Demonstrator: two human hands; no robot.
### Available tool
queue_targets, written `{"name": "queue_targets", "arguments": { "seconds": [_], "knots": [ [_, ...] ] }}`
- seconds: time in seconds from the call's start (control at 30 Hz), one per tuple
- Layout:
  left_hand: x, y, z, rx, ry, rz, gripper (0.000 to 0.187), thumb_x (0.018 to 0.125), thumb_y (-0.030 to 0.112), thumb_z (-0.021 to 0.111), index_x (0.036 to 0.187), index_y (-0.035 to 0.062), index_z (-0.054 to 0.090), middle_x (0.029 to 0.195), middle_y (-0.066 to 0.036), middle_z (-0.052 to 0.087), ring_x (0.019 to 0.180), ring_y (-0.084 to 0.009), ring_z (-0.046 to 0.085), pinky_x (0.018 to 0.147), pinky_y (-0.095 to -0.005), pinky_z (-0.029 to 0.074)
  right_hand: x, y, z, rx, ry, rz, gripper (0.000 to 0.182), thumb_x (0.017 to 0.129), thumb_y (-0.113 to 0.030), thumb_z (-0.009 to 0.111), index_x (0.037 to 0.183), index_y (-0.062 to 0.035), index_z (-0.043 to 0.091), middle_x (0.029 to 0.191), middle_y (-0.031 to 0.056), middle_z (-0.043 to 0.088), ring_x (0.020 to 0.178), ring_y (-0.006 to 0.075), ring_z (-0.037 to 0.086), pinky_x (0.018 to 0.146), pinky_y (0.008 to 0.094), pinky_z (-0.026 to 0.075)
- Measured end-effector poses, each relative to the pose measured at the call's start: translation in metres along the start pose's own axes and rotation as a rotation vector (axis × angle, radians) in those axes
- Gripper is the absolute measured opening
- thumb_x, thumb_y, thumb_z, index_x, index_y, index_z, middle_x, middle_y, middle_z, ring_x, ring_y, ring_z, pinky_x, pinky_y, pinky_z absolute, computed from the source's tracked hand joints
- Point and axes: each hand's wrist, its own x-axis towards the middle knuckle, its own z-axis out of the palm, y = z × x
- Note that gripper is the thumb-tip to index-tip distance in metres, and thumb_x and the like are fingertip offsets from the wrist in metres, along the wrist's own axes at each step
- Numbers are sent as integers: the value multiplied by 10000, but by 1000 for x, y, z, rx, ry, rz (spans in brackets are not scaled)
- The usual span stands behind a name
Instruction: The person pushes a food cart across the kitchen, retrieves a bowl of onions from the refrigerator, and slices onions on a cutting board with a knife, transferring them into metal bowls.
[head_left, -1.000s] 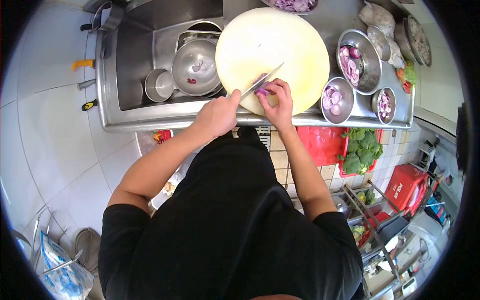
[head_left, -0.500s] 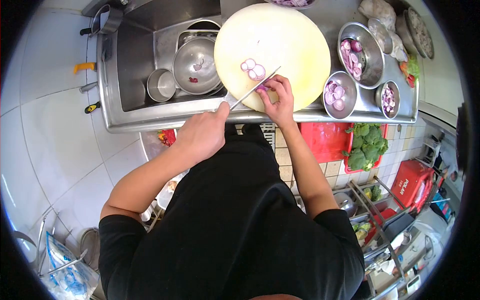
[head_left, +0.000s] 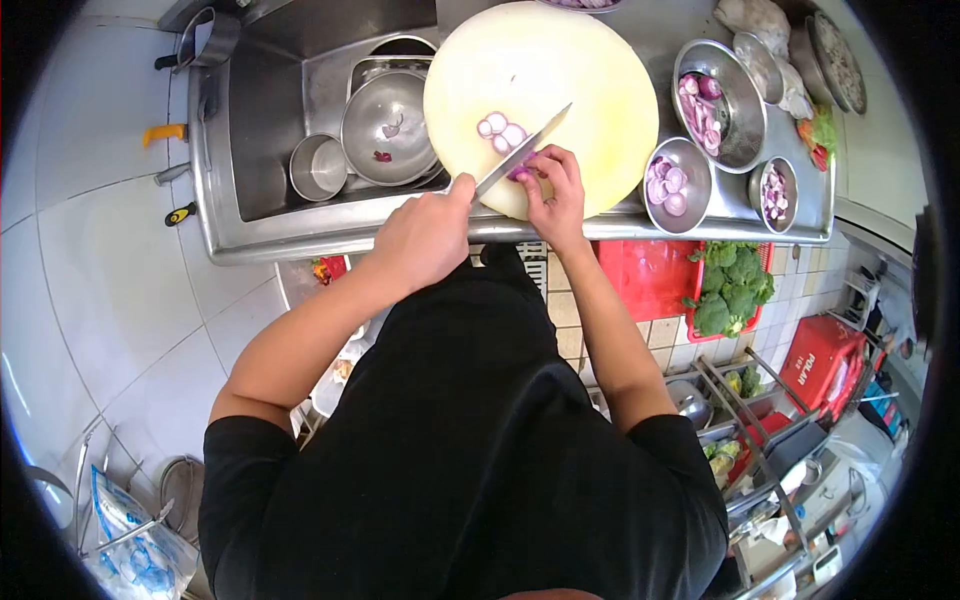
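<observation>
The left hand (head_left: 425,238) is gripping a knife (head_left: 528,146) and the right hand (head_left: 560,205) is pinching an onion (head_left: 519,173), with loose slices (head_left: 513,135) lying near.

- Onion slices (head_left: 502,131): pale rings now lying loose on the cutting board (head_left: 545,105), left of the blade; one second back, only a bit of cut onion showed there, close against the knife.
- Knife (head_left: 524,150): tip now farther forward over the board than in both earlier views. Broad side of blade shows; half a second ago, a thin line.
- Left hand (head_left: 428,235): on the handle, nearer the board than half a second back.
- Top bowl (head_left: 588,4): less in view than one second ago.
</observation>
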Motion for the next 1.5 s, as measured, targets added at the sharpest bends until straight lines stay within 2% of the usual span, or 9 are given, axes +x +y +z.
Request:
{"name": "queue_targets", "arguments": {
  "seconds": [0.33, 0.43, 0.6, 0.67, 1.0, 1.27, 1.5],
  "knots": [
    [-35, 5, -21, 49, -134, -96, 200, 1021, 149, 529, 1142, 22, 432, 796, -279, 672, 786, -512, 648, 734, -619, 476, 0, -1, 2, -7, 24, -19, 238, 823, -45, 807, 1033, -34, 696, 1076, 163, 605, 966, 331, 643, 827, 388, 549],
    [-36, 3, -20, 40, -111, -51, 200, 1022, 151, 529, 1142, 19, 438, 789, -283, 670, 779, -510, 654, 730, -617, 482, -1, -2, 3, -22, 31, -5, 242, 817, -48, 812, 1031, -40, 698, 1076, 165, 607, 956, 334, 648, 810, 390, 553],
    [12, -12, 39, 5, -62, -45, 206, 1020, 157, 532, 1138, 9, 451, 789, -291, 672, 788, -508, 671, 714, -620, 501, -1, -2, 2, -48, 29, -40, 247, 812, -47, 814, 1032, -51, 700, 1057, 155, 614, 946, 327, 655, 792, 394, 556],
    [28, -16, 44, -6, -33, -10, 211, 1018, 161, 536, 1134, 4, 455, 795, -294, 674, 795, -510, 674, 714, -619, 507, 0, -2, 0, -62, 38, -44, 247, 812, -47, 813, 1032, -53, 701, 1047, 151, 616, 940, 324, 657, 786, 392, 557],
    [-7, 9, -9, -38, -17, -15, 195, 1014, 143, 541, 1135, 4, 477, 818, -308, 677, 826, -520, 662, 771, -625, 492, 0, -5, 2, -78, 61, -66, 215, 824, -62, 798, 1017, -50, 705, 1028, 152, 608, 916, 315, 659, 765, 390, 559],
    [-35, 9, -22, -1, -84, -84, 184, 1020, 144, 538, 1126, 15, 463, 810, -310, 671, 809, -523, 653, 753, -626, 476, -1, -4, 1, -86, 71, -95, 208, 810, -60, 801, 995, -48, 708, 1038, 155, 607, 913, 314, 662, 764, 389, 560],
    [-25, 10, -19, 15, -110, -75, 184, 1021, 140, 533, 1126, 4, 467, 790, -312, 665, 798, -520, 658, 752, -620, 484, -1, -4, 1, -85, 70, -90, 214, 801, -37, 801, 990, -45, 701, 1033, 152, 612, 915, 316, 661, 766, 389, 560]
  ]
}}
